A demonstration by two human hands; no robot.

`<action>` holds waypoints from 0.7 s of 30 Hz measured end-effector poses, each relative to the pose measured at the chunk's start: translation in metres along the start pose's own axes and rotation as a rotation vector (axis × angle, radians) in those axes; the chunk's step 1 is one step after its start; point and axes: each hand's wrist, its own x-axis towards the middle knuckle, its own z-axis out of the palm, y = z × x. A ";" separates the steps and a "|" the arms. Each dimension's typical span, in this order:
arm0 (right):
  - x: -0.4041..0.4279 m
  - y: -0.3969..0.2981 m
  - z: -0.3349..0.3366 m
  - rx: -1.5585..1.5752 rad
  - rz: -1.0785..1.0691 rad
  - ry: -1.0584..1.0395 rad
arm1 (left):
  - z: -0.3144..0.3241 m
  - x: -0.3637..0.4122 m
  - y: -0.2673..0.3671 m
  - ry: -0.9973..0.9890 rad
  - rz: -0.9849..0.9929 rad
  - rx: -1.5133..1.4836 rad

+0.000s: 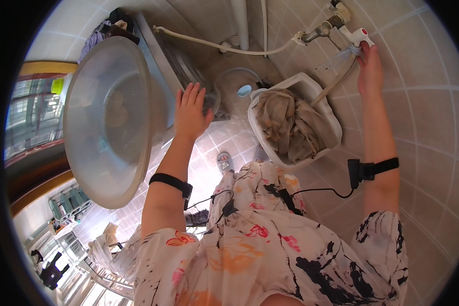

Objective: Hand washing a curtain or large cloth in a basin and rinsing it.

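My right hand (370,72) is raised to a white plastic tap (357,36) on the tiled wall, its fingers closed around the tap's lower part and handle. From this tap a beige hose (334,85) runs down into a white plastic basin (257,132). Crumpled brown-grey cloth (287,122) fills much of that basin. My left hand (191,111) is held palm down with spread fingers and nothing in it, left of the basin. A large translucent plastic tub (107,122) leans at the far left.
A metal-edged appliance or cabinet (157,49) stands behind my left hand. Another pale hose (229,49) crosses to a metal valve (317,32). A vertical white pipe (240,23) meets the floor near a light blue round object (244,90). Dark clothes (120,25) lie behind the tub.
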 end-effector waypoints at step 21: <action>-0.004 0.035 0.017 0.209 -0.023 0.225 | -0.007 -0.006 0.001 0.078 -0.068 -0.019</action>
